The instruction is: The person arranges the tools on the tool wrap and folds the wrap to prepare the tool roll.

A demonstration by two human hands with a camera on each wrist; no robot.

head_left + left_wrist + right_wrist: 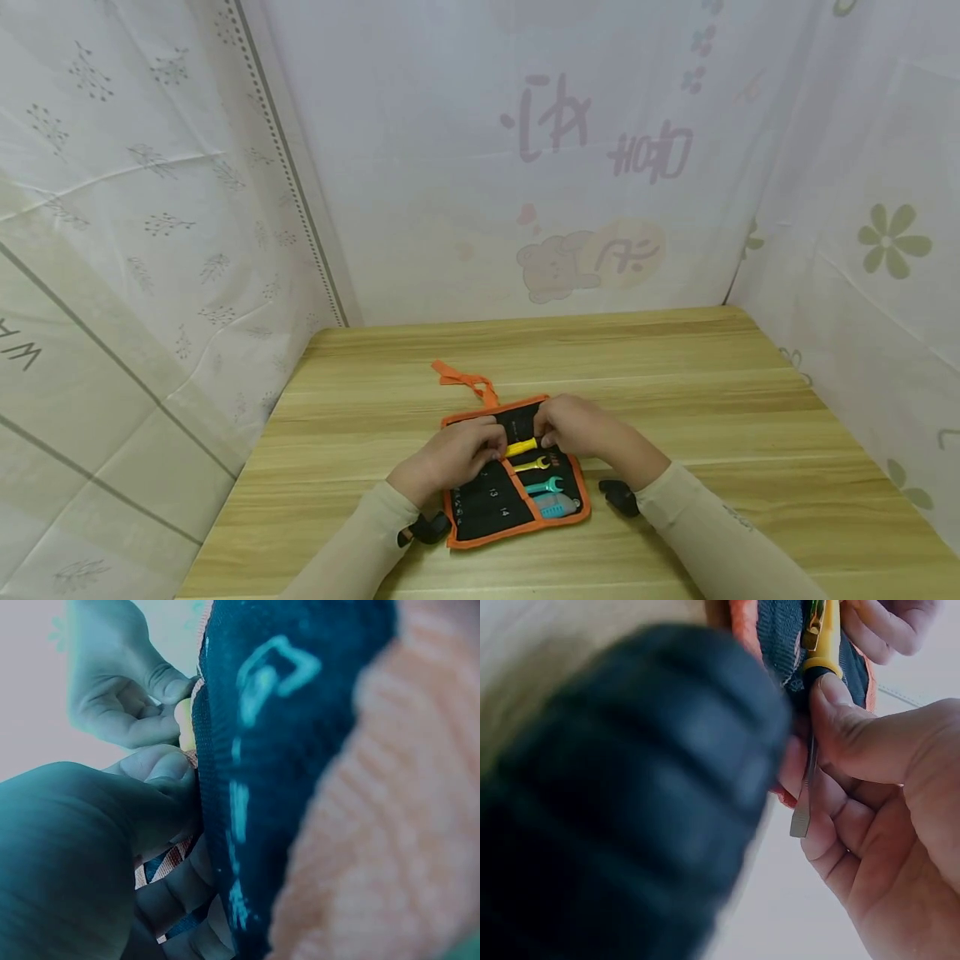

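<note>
A black fabric tool pouch (474,523) with orange edging lies spread on the table. Between my hands is a yellow-handled screwdriver (522,448), its handle end in a pouch pocket. My right hand (576,428) pinches it near the dark collar, and its flat metal blade (801,817) points out past the fingers. With thumb and fingers, my left hand (459,454) grips the pocket's orange edge beside the handle. Below, in the same row of pockets, sit a yellow wrench (534,465), a teal wrench (547,486) and a light-blue tool (557,505) whose kind is unclear.
Orange tie straps (468,380) trail from the pouch's far edge over the wooden table (637,358). Black wrist devices (619,497) sit close to the tabletop. Printed curtains (450,167) hang behind and at both sides.
</note>
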